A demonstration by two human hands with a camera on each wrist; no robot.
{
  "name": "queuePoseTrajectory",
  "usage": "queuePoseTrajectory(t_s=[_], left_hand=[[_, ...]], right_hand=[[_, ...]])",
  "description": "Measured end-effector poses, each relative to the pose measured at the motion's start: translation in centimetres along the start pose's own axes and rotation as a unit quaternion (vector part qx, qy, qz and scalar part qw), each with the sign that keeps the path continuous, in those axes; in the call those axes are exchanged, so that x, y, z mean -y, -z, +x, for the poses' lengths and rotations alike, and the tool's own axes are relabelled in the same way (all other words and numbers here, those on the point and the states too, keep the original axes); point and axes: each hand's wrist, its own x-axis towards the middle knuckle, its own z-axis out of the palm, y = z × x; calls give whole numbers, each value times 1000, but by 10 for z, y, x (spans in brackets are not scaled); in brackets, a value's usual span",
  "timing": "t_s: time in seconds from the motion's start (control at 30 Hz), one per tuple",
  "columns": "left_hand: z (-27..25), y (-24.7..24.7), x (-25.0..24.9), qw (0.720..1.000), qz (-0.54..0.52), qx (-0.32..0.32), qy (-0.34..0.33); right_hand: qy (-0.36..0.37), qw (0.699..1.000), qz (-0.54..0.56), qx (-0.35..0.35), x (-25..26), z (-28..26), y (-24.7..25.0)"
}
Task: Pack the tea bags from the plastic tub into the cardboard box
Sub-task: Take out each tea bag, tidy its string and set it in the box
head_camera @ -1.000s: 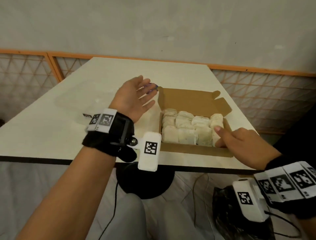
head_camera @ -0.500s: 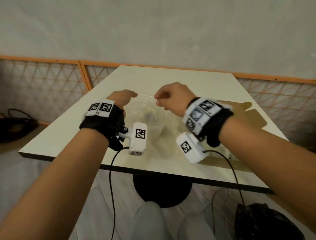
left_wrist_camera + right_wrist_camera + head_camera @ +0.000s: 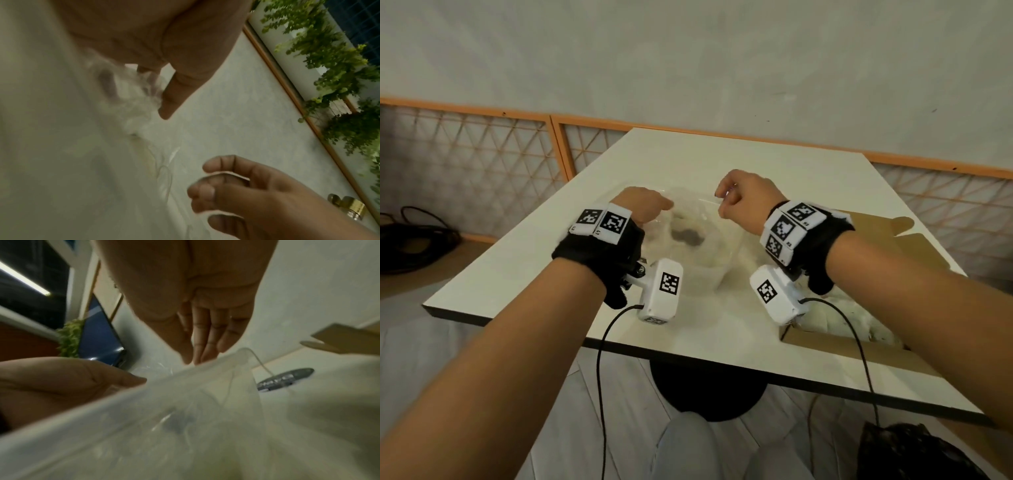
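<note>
The clear plastic tub [image 3: 698, 246] stands on the white table [image 3: 774, 164] between my hands, and something small and dark [image 3: 688, 236] lies inside it. My left hand [image 3: 650, 205] pinches the tub's left rim [image 3: 144, 100] between thumb and fingers. At the right rim, near the corner [image 3: 242, 352], my right hand [image 3: 739, 198] grips with curled fingers. The cardboard box [image 3: 825, 342] sits open at the right, largely hidden under my right forearm. Pale tea bags [image 3: 835, 318] show in it, and its lid flap [image 3: 876, 229] stands behind.
An orange-framed lattice railing [image 3: 482, 164] runs behind and beside the table. Black cables [image 3: 414, 236] lie on the floor at the left and a black bag [image 3: 911, 452] at the lower right. A dark flat object [image 3: 285, 379] lies on the table past the tub.
A second ago my left hand hovered open and my right touched the tea bags in the box. Both hands have moved to the tub's rim and hold it; the view turned left.
</note>
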Motion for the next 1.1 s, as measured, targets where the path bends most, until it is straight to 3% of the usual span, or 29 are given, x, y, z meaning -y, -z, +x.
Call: queuePoseTrajectory(t_s=[0.07, 0.13, 0.2, 0.3, 0.4, 0.5, 0.57, 0.67, 0.73, 0.87, 0.93, 1.0, 1.07, 1.1], left_hand=[[5, 7, 6, 998, -25, -55, -27], [9, 12, 12, 990, -85, -103, -39], [12, 16, 16, 979, -146, -139, -39], [6, 17, 15, 965, -214, -152, -25], [-1, 21, 9, 976, -165, -144, -1], [-1, 25, 8, 965, -234, -120, 8], [2, 26, 8, 961, -244, -124, 33], [1, 22, 6, 960, -261, -99, 20], [1, 19, 6, 962, -257, -88, 7], [8, 15, 9, 963, -249, -102, -8], [6, 12, 7, 964, -253, -85, -9], [7, 6, 4, 962, -261, -75, -2], [7, 0, 4, 962, -268, -45, 4], [5, -4, 3, 960, -280, -20, 11]], right_hand=[[53, 984, -145, 91, 6, -8, 3], [73, 932, -292, 202, 8, -15, -2], [53, 889, -366, 270, 11, -20, -6], [19, 859, -398, 321, 15, -24, -8], [-26, 881, -352, 314, 22, -28, 1], [-42, 902, -290, 318, 21, -27, 10], [-20, 904, -257, 342, 16, -24, 10], [32, 919, -147, 364, 10, -22, 15], [53, 919, -139, 364, 10, -20, 22], [60, 943, -132, 298, 15, -12, 37], [49, 980, -55, 187, 17, -4, 42], [39, 996, 70, 39, 19, 2, 43], [62, 994, 62, -62, 25, 5, 34], [74, 994, 19, -75, 27, 5, 28]])
